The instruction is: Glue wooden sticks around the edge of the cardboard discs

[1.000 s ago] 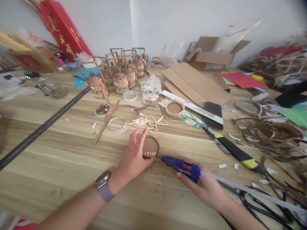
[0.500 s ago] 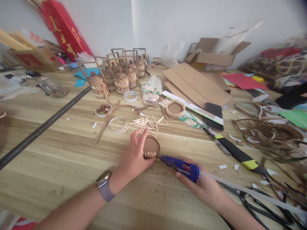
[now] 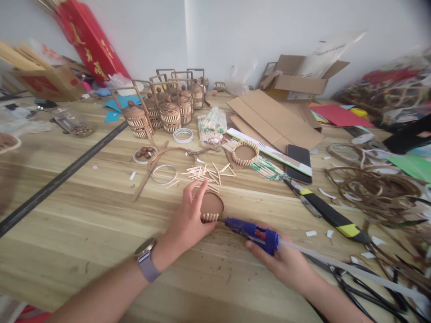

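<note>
My left hand rests on a round brown cardboard disc on the wooden table. Its fingers curl round the disc's left edge, where a short row of small wooden sticks stands. My right hand grips a blue hot glue gun. The gun's nozzle touches the disc's near right edge, beside the sticks. A clear glue stick runs out of the gun's back to the right. A watch sits on my left wrist.
Loose short sticks lie just beyond the disc. Farther back are a finished stick ring, several small lantern-like baskets, flat cardboard, a black phone and a yellow-black knife. Brown coiled strips crowd the right side.
Almost nothing has changed. Both hands hold the same places, with the glue gun's nozzle staying at the disc's edge.
</note>
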### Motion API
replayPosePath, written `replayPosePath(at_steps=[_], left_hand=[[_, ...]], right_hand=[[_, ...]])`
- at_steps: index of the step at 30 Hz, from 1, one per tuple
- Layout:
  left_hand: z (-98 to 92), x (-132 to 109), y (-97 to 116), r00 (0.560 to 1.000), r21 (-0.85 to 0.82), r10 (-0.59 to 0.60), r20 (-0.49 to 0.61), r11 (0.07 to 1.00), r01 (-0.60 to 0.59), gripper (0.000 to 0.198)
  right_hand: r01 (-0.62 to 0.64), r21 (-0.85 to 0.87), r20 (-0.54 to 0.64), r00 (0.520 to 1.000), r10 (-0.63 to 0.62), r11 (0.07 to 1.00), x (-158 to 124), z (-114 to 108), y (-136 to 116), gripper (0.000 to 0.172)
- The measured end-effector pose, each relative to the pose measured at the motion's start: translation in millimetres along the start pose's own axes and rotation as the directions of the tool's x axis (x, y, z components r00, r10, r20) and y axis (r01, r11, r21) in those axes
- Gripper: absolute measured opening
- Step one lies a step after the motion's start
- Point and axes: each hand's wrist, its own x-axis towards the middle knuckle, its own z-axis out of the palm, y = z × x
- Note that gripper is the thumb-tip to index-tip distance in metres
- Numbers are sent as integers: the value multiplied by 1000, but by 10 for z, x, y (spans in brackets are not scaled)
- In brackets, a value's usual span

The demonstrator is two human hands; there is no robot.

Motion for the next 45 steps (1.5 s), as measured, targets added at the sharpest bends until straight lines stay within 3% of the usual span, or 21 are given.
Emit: replayPosePath(at_steps=[9, 30, 33, 35, 38, 41, 43, 45], left_hand=[[6, -5, -4, 1000, -11, -8, 3, 1000, 8, 115], [-11, 3, 5, 1000, 5, 1, 23, 1000, -1, 116], [-10, 1, 3, 1000, 2, 0, 25, 1000, 0, 117], [-9, 3, -1, 1000, -2, 2, 25, 1000, -2, 117], [-9, 7, -7, 1000, -1, 12, 27, 1000, -12, 118], [-13, 8, -7, 1000, 1, 19, 22, 1000, -19, 117], [-16, 5, -6, 1000, -3, 7, 24, 1000, -7, 116], [-17, 2, -7, 999, -12, -8, 32, 1000, 9, 115]], right_hand=[[-15, 34, 41, 999, 13, 999, -5, 4, 27, 40], [47, 30, -9, 999, -47, 998, 23, -13, -110, 36], [4, 109, -16, 1000, -2, 994, 52, -71, -125, 38], [-88, 193, 29, 996, 84, 977, 73, -154, -127, 43], [-279, 346, 289, 940, 181, 896, 85, -295, -138, 55], [-474, 414, 629, 766, 132, 777, 68, -374, -188, 56], [-530, 383, 739, 668, 94, 756, 53, -382, -239, 54], [-472, 317, 744, 662, 93, 823, 51, -378, -297, 54]])
